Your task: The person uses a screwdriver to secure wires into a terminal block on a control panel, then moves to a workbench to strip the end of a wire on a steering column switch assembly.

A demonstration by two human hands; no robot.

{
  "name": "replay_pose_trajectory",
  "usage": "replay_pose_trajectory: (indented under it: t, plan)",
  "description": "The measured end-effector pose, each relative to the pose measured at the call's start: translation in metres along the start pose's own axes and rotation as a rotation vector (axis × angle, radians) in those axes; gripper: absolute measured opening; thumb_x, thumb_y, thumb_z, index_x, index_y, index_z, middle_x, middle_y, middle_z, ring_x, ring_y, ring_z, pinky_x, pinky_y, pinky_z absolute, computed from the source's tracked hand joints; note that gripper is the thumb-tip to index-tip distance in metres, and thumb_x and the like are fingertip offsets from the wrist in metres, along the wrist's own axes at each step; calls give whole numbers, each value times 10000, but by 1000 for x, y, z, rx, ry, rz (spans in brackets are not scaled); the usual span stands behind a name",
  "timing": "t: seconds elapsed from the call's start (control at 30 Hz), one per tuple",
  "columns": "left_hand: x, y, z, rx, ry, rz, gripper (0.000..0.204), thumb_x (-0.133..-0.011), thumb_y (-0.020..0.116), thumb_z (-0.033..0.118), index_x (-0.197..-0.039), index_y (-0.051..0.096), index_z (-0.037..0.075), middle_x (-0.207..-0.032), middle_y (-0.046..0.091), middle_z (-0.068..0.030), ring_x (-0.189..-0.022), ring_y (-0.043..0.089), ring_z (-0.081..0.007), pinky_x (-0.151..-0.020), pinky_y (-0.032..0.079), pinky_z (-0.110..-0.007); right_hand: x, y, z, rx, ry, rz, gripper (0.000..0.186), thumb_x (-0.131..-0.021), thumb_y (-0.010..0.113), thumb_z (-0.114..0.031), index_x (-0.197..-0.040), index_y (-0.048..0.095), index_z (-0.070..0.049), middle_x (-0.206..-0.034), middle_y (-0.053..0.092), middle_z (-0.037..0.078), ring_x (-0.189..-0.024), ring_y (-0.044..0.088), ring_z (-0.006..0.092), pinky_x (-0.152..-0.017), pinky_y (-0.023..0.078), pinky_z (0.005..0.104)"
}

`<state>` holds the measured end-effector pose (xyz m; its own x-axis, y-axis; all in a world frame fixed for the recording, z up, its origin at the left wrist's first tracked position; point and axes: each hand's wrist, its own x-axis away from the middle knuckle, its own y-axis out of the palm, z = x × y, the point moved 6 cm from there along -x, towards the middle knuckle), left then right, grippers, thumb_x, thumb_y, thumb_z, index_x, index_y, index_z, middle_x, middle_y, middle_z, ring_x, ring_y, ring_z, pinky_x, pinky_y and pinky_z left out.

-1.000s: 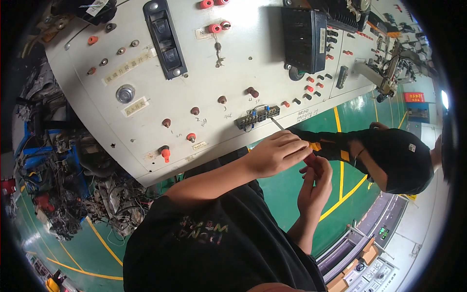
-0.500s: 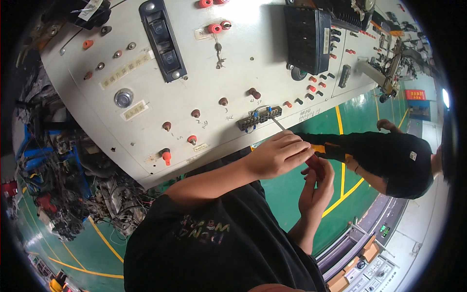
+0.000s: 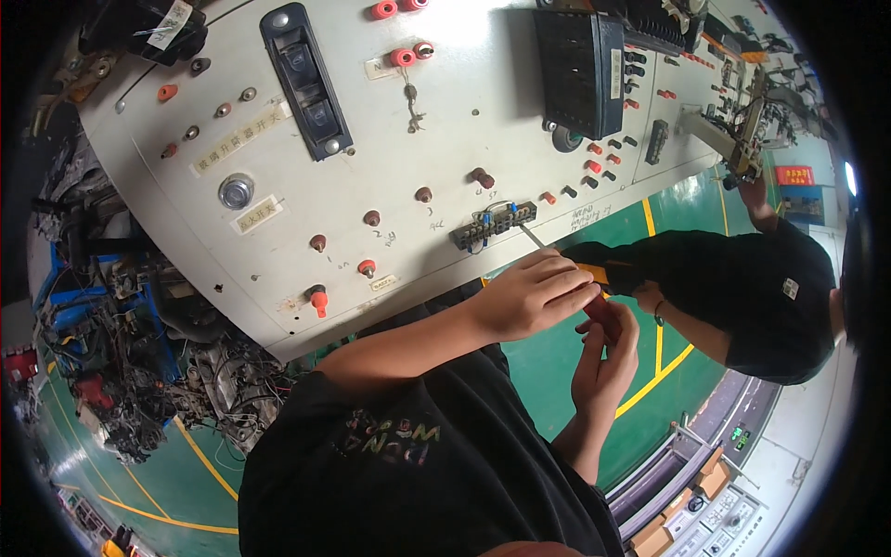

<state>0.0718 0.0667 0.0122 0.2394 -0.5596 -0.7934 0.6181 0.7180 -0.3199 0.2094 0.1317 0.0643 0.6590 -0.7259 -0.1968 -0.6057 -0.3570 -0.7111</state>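
My left hand [image 3: 543, 297] is closed around the upper part of a screwdriver with a red handle [image 3: 604, 314], and my right hand [image 3: 601, 362] grips that handle from below. The metal shaft [image 3: 531, 237] reaches up and left to a black terminal block [image 3: 494, 226] on the front edge of a white test panel [image 3: 260, 278]. Short wires with blue connectors are attached to the block. Brown, red and black sockets [image 3: 423, 195] surround it on the panel.
A black box [image 3: 580, 74] and a switch strip [image 3: 303, 84] sit on the panel. Engine assemblies with tangled wiring [image 3: 148, 353] stand at left. A person in black [image 3: 770, 297] is at right, over the green floor [image 3: 650, 390]. A barred metal structure [image 3: 705, 464] is lower right.
The co-worker at right has lifted an arm upward toward the far end of the panel and shifted slightly. My hands and the screwdriver stay in nearly the same place.
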Motion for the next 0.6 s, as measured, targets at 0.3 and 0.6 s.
replay_pose_trajectory:
  t: [0.3,0.6]
  plan:
    - [-3,3,0,9,0,-1,323,-908,707,78,-1222,728,2,-1228,697,-120,-1112,689,-278,-975,559,-417,-2,-3,-1,36,-20,-10,340,-994,578,75,-1331,540,50,-1134,756,189,-931,749,232,-848,588,339]
    - [1,2,-4,-32,-21,-43,368,-902,686,51,-1264,701,-13,-1235,709,-140,-1133,680,-307,-991,549,-437,-13,-7,-6,69,-21,-2,301,-928,773,-69,-1187,630,-15,-980,781,168,-855,789,302,-729,613,359]
